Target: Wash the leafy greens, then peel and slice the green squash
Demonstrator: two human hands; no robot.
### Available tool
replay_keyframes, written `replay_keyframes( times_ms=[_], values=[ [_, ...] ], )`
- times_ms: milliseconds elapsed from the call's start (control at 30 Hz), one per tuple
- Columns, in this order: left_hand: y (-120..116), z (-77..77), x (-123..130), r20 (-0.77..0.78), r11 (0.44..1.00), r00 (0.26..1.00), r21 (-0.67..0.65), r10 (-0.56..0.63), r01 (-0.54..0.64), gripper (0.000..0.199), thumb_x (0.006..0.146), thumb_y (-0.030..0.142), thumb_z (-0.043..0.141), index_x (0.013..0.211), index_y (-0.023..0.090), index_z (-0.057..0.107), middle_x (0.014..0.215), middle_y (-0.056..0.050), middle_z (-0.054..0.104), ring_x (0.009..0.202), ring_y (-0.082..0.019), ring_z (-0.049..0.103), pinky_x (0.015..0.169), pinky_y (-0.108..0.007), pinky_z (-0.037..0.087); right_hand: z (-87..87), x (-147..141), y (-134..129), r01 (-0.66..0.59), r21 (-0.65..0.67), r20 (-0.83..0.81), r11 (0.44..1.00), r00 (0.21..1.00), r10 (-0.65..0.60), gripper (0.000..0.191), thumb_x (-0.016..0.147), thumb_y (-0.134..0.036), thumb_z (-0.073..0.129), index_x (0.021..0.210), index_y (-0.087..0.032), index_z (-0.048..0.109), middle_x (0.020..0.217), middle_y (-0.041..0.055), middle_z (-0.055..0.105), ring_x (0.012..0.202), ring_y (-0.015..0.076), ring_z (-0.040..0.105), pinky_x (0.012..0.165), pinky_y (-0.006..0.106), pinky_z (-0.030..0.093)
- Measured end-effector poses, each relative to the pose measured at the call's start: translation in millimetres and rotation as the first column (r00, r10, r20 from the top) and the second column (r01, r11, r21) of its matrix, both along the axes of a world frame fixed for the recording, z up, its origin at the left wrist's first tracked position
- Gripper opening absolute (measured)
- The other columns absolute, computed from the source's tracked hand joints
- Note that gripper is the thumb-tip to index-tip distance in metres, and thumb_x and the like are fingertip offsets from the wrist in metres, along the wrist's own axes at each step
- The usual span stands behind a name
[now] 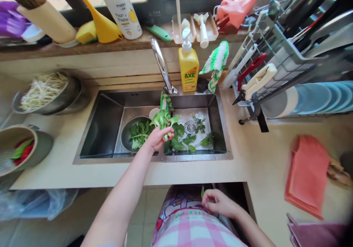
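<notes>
My left hand is closed around a bunch of leafy greens, held above the divider of the double sink. Below and left of it, a metal bowl in the left basin holds more greens. Loose green leaves lie in the right basin near the drain. Low in front of the apron, my right hand has its fingers curled together, with a small green leaf at its fingertips.
Bean sprouts fill a bowl at the left, above a colander with red and green peppers. A faucet and yellow soap bottle stand behind the sink. At the right are a dish rack and folded orange cloth.
</notes>
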State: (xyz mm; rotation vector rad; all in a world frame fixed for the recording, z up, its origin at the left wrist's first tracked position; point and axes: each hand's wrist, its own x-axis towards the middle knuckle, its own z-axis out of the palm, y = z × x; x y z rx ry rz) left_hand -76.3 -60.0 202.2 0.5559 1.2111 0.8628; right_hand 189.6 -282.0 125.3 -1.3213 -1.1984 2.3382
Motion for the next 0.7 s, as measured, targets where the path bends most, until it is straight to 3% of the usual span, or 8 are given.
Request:
replay_keyframes(
  times_ms=[133,267,333,400,533,600,633,700],
  values=[
    [-1,11.0,-39,-0.068,0.999,0.997,0.021,0.037,-0.036,0.036,0.066,0.019,0.071,0.099,0.015,0.058,0.069,-0.001,0.063,0.054,-0.01,0.06,0.051,-0.022,0.051,-53.7,-30,-13,-0.257,0.256,0.403,0.932,0.904,0.139,0.021,0.072,-0.008,0.046,0.077,-0.017,0.064,0.075,0.0027,0.067,0.072,0.0152,0.062,0.064,0.023,0.045],
    [-4,15.0,-81,-0.13,0.994,0.986,0.043,0.105,-0.1,0.04,0.064,0.018,0.072,0.102,0.016,0.057,0.069,0.0,0.062,0.054,-0.01,0.06,0.053,-0.022,0.052,-77.1,-54,-6,-0.329,0.242,0.519,0.913,0.838,0.165,0.045,0.067,-0.006,0.05,0.107,-0.022,0.061,0.106,0.0077,0.066,0.101,0.0234,0.059,0.086,0.034,0.043],
    [-4,9.5,-102,-0.166,0.99,0.976,0.059,0.14,-0.131,0.042,0.063,0.019,0.073,0.101,0.017,0.057,0.069,0.001,0.062,0.055,-0.01,0.06,0.054,-0.023,0.052,-68.8,-55,-2,-0.357,0.23,0.571,0.905,0.803,0.172,0.056,0.064,-0.005,0.052,0.117,-0.021,0.057,0.113,0.0114,0.063,0.107,0.0272,0.056,0.09,0.039,0.041],
    [-2,-3.8,-122,-0.193,0.983,0.965,0.081,0.176,-0.163,0.042,0.061,0.021,0.074,0.099,0.017,0.056,0.07,0.001,0.063,0.055,-0.01,0.06,0.055,-0.023,0.051,-46.1,-48,4,-0.386,0.252,0.546,0.887,0.814,0.199,0.049,0.067,-0.009,0.053,0.114,-0.02,0.06,0.112,0.0119,0.064,0.105,0.0264,0.057,0.089,0.038,0.042],
    [5,-48.1,-144,-0.485,0.993,0.866,0.049,0.12,-0.11,0.037,0.061,0.027,0.073,0.091,0.014,0.057,0.068,-0.001,0.064,0.06,-0.013,0.062,0.059,-0.025,0.049,17.5,-33,49,-0.393,0.168,0.189,0.904,0.913,0.361,0.022,0.074,-0.027,0.056,0.093,-0.021,0.067,0.084,0.0037,0.07,0.075,0.0164,0.065,0.066,0.025,0.049],
    [7,-68.9,-148,-0.669,0.998,0.743,-0.029,0.02,-0.053,0.033,0.057,0.027,0.075,0.082,0.013,0.058,0.064,-0.004,0.065,0.066,-0.018,0.064,0.062,-0.027,0.048,35.0,-38,93,-0.281,0.049,0.033,0.959,0.96,0.279,0.026,0.079,-0.038,0.052,0.093,-0.018,0.064,0.08,0.0037,0.069,0.064,0.0134,0.064,0.055,0.022,0.048],
    [7,-76.5,-149,-0.724,0.998,0.69,-0.059,-0.018,-0.036,0.033,0.054,0.026,0.077,0.078,0.013,0.058,0.062,-0.006,0.065,0.07,-0.021,0.064,0.063,-0.029,0.048,35.6,-46,119,-0.209,0.055,0.067,0.976,0.976,0.205,0.028,0.081,-0.041,0.051,0.086,-0.017,0.063,0.073,0.0035,0.068,0.058,0.0126,0.063,0.05,0.022,0.047],
    [5,-84.3,-152,-0.78,0.997,0.624,-0.071,-0.043,-0.02,0.033,0.047,0.023,0.08,0.071,0.014,0.059,0.062,-0.008,0.066,0.077,-0.026,0.064,0.066,-0.031,0.046,20.1,-69,172,-0.085,0.177,0.362,0.981,0.932,0.015,0.025,0.079,-0.037,0.056,0.071,-0.015,0.062,0.053,-0.0003,0.061,0.046,0.0109,0.057,0.046,0.021,0.043]
  ],
)
